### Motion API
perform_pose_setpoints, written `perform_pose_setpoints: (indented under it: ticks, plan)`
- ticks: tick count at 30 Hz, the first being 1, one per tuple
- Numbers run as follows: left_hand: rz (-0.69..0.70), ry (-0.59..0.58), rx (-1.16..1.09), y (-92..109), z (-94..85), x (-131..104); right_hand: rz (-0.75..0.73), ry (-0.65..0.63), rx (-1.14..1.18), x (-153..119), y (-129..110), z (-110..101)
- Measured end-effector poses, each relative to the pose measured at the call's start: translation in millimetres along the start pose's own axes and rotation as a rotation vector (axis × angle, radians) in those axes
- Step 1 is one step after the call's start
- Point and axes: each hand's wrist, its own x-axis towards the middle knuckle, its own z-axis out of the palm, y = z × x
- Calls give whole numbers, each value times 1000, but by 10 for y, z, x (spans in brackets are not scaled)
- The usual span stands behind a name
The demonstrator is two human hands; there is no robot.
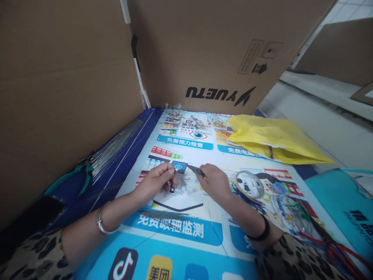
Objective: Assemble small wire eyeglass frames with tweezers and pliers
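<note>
My left hand (159, 179) is closed in a pinch at the middle of the printed sheet. A thin piece of wire with small clear beads (184, 189) hangs from its fingertips over the sheet. My right hand (216, 182) is wrapped round a pair of needle-nose pliers (197, 170), whose dark jaws point left toward the pinched fingers. The pliers' handles are hidden in the palm, and I cannot tell whether the jaws grip the wire. Several loose straight wires (166, 215) lie on the sheet below the hands.
Cardboard panels (204, 50) stand at the back and left. At left lie a wire bundle (116, 144) and teal-handled pliers (86, 177). A yellow bag (271, 134), a clear round spool (250, 184), coloured wire coils (291, 208) and red-handled scissors (338, 249) are at right.
</note>
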Motion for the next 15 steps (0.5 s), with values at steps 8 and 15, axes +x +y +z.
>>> perform_pose_setpoints:
  ticks: [8, 15]
  plan:
    - [26, 24, 86, 20, -17, -12, -4, 17, 19, -2, 10, 14]
    - [56, 24, 4, 8, -1, -12, -5, 13, 34, -1, 16, 15]
